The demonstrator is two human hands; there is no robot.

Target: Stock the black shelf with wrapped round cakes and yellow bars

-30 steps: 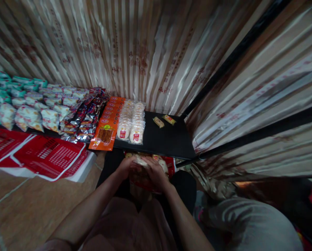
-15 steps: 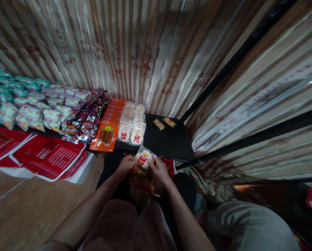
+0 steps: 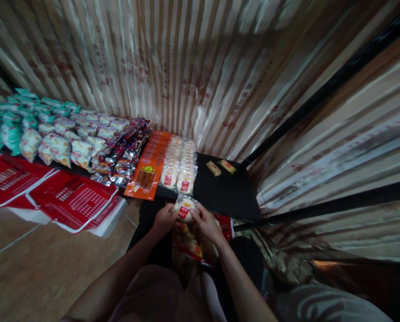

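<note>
Both hands have lifted a clear-wrapped round cake out of the bag and up to the shelf's front edge.

The left hand and right hand pinch the round cake packet between their fingertips, one at each side, just below the black shelf. Under the hands sits an open red snack bag. On the shelf just ahead lie two rows of matching cake packets, then an orange jerky pack, dark foil packets and white-and-teal bags; two small yellow bars lie to the right.
</note>
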